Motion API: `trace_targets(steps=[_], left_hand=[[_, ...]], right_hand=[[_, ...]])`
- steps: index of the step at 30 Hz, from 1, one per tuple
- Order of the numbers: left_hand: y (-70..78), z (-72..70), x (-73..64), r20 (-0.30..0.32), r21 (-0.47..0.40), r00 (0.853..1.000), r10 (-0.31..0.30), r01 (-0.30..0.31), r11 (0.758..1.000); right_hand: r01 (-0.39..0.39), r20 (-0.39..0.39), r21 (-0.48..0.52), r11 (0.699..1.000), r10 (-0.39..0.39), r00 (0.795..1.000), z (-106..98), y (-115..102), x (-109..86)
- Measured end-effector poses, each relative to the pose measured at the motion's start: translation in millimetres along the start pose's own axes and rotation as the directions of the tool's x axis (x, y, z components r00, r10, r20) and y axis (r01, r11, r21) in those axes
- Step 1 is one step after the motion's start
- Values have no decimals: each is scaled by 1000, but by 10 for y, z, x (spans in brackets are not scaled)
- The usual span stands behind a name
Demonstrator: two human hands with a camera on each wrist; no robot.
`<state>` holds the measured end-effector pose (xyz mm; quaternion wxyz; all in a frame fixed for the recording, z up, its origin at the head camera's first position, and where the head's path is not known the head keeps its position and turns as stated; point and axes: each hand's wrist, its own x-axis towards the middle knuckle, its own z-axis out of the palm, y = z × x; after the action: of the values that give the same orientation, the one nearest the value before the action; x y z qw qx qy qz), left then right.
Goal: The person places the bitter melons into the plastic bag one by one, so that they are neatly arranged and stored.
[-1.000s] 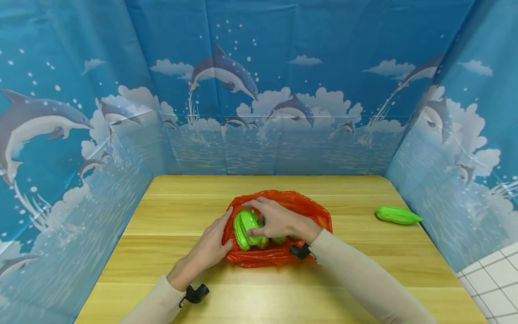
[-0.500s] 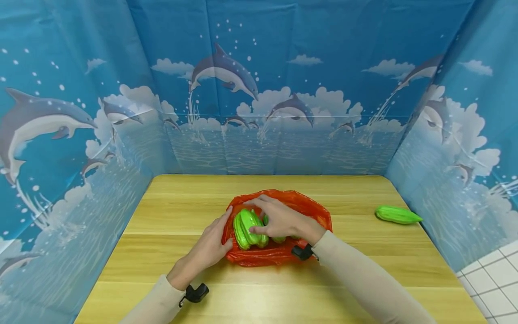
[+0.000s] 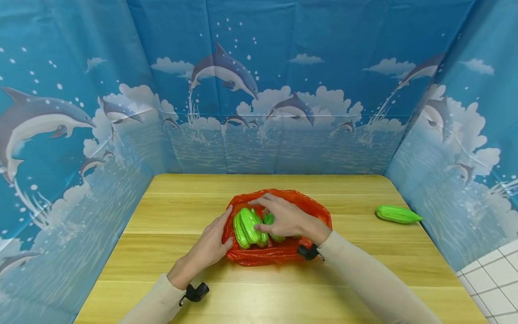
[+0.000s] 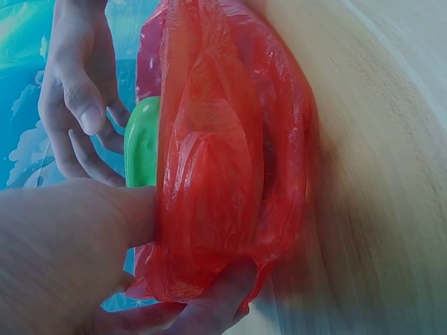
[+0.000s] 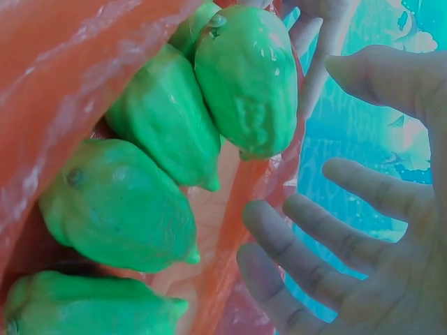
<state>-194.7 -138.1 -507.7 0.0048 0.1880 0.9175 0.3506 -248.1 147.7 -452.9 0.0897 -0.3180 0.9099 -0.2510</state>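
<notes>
A red plastic bag (image 3: 259, 257) lies with its mouth spread wide on the table. Several glossy green ridged fruits (image 5: 119, 202) with pointed tips sit inside it. One fruit (image 3: 250, 225) rests on top at the left end. My left hand (image 3: 208, 245) holds the bag's left end, thumb on the near side; in the left wrist view its fingers curl against the red film (image 4: 209, 188). My right hand (image 3: 285, 218) hovers over the middle of the bag, fingers spread with nothing held. In the right wrist view a gap shows between the fingertips and the fruits.
Another green ridged fruit (image 3: 398, 214) lies alone near the table's right edge. The wooden table (image 3: 182, 198) is enclosed at the back and sides by a blue dolphin-print curtain (image 3: 283, 148). White tiles (image 3: 495, 283) show at lower right.
My right hand has drawn slightly to the right, its thumb and fingers coming away from the top fruit, which shows more fully. The left hand has stayed put.
</notes>
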Motion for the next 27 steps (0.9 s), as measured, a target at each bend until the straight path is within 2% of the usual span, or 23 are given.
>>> trace_targets(steps=[7,14,27], left_hand=[[24,11,3,-4,5,1000,-4,4,1000],[38,23,0,-5,11,1000,-25,25,1000],[16,35,1,-12,11,1000,-26,26,1000]], right_hand=[[7,-15,14,1000,-7,1000,-40,56,-61],[5,-37,-17,1000,-6,999,-98,105,-124],[-23,-84,-17,1000,21,996,-197,252,-257]])
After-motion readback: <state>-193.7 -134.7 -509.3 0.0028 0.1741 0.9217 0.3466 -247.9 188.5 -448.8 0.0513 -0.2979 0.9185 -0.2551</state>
